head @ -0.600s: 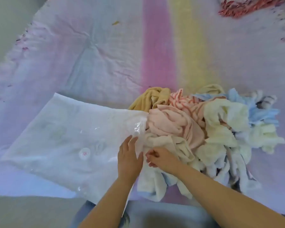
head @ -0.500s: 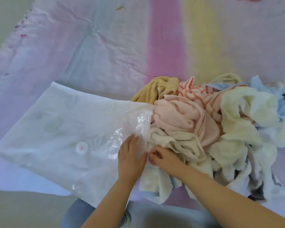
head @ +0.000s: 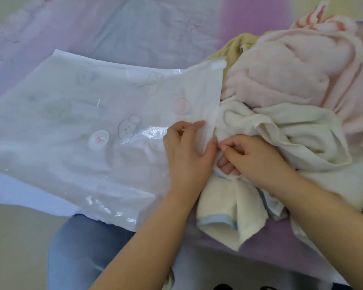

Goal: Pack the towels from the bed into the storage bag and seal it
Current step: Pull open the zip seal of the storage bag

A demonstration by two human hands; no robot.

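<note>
left hand (head: 188, 152) bare | right hand (head: 253, 158) bare | forearms unsleeved | no rings, watch seen | blue denim jeans (head: 82, 252)

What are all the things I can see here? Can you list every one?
Storage bag: one, clear whitish plastic with faint cartoon prints, flat on the bed, left of the towels.
Towel pile: one heap, several towels, on the right beside the bag's open end.
Pink towel: one, pale pink, top of the heap.
Cream towel: one, under the pink one.
Blue-edged towel: one, cream, nearest the person.
Yellow towel: one, mustard, behind the bag's corner.
Striped towel: one, red and white, far right top.
Bed cover: one, pastel, beneath everything.
Jeans: blue, bottom.
Left hand: pinches the bag's edge.
Right hand: fingers curled at the bag's mouth, on the towels.
</note>
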